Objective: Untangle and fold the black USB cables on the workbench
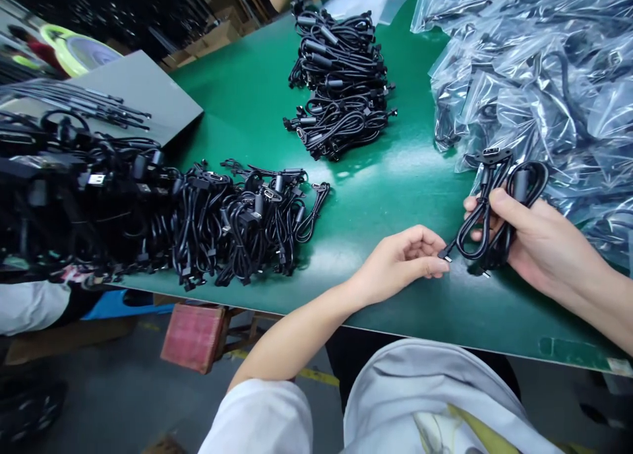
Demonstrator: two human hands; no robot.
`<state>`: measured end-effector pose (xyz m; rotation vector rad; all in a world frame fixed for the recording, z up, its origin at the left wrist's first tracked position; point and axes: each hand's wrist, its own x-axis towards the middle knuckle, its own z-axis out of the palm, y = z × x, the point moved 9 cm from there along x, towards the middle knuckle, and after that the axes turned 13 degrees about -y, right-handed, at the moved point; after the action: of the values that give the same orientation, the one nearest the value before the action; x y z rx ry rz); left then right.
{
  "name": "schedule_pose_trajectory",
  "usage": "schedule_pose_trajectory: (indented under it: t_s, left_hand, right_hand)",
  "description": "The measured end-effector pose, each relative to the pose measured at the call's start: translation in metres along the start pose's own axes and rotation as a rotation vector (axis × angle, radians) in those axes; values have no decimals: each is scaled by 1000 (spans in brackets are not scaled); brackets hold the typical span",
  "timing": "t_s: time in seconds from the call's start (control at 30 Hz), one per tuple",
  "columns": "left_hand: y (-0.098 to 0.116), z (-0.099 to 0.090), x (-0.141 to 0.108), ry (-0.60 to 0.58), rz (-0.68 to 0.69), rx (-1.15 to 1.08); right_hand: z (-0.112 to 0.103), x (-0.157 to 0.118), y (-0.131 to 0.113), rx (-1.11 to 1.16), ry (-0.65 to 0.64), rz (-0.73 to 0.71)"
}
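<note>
My right hand (531, 233) grips a coiled black cable bundle (499, 243), which has a connector plate at its top and a thick cylinder on its right side. To the left of it, my left hand (408, 259) has its fingers curled by a small plug (446, 253) on the bundle's lower left; whether the fingertips pinch the plug is hard to tell. Both hands are above the green table (386, 210) near its front edge.
Bagged cables (534, 91) cover the table's right side. A stack of coiled cables (341, 84) lies at the back middle. More loose cables (247, 223) pile up along the left, beside a grey board (148, 91). A red stool (192, 335) stands below the table edge.
</note>
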<state>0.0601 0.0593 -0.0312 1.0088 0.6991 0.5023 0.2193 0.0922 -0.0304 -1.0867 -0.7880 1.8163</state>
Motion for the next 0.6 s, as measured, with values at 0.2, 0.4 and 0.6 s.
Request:
schedule_pose_trajectory:
  t_s: [0.2,0.4,0.6]
  left_hand:
    - [-4,1,2,-48,-29,-87]
    - [-5,3,3,-59,-60,-142]
    - [-3,3,3,-59,-46,-121]
  right_hand:
    - [0,0,4,28,-31,32]
    - [-3,2,7,26,-10,53]
    - [-3,3,8,51,-10,68]
